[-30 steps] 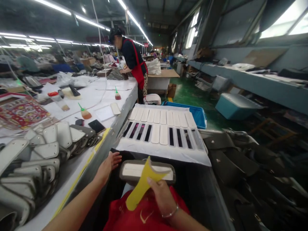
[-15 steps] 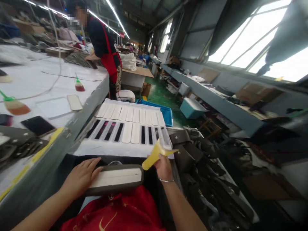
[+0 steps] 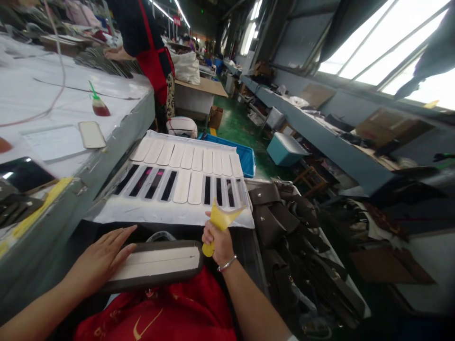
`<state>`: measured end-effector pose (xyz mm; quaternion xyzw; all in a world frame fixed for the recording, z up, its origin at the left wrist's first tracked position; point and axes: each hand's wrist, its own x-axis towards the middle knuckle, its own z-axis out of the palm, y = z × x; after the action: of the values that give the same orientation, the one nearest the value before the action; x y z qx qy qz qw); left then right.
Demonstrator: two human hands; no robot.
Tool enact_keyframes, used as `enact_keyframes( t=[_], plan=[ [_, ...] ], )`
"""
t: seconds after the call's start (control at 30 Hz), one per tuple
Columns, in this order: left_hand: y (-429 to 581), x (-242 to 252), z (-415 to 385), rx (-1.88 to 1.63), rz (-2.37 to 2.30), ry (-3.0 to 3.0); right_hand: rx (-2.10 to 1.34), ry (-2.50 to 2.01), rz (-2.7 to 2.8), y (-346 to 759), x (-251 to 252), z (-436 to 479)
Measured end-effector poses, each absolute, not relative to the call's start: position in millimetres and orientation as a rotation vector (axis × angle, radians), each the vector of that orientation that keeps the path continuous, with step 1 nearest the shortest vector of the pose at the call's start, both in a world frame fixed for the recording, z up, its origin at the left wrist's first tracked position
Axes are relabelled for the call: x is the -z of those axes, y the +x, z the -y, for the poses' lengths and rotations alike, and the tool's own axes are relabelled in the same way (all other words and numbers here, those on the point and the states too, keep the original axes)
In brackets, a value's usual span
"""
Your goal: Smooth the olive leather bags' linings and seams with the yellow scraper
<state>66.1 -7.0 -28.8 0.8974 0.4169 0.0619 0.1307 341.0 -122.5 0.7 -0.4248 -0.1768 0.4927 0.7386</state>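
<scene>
An oblong dark grey-brown piece with a cream upper face (image 3: 167,261) sits above the red apron (image 3: 177,312), just short of the near edge of the white-covered surface (image 3: 149,212). The left hand (image 3: 106,255) lies open on its left end. The right hand (image 3: 220,241) grips a flat yellow fork-ended tool (image 3: 223,218). Cream oblong strips (image 3: 187,157) line the surface's far edge; dark grey-brown bags (image 3: 279,220) heap beyond its right edge.

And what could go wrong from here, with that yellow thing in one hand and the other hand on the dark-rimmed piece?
The dark-rimmed piece might tilt or slip: only the left hand touches it, towards one end. The flared yellow tool, gripped in the right hand, could perhaps brush the pale strips lying just beyond it.
</scene>
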Motion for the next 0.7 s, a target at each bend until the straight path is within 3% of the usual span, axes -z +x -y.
enact_keyframes(
  t=[0.4, 0.6, 0.7],
  plan=[
    [71.5, 28.3, 5.5, -0.181, -1.193, 2.557, -1.123, -1.163, 0.462, 322.2, -1.6, 107.5],
    [60.1, 17.7, 4.4, -0.537, -1.194, 1.645, -1.25, -1.291, 0.425, 349.1, -1.8, 88.4],
    [40.6, 25.2, 15.1, -0.767, -1.261, 1.401, -0.911, -1.502, 0.53, 383.0, -8.9, 70.3]
  ],
)
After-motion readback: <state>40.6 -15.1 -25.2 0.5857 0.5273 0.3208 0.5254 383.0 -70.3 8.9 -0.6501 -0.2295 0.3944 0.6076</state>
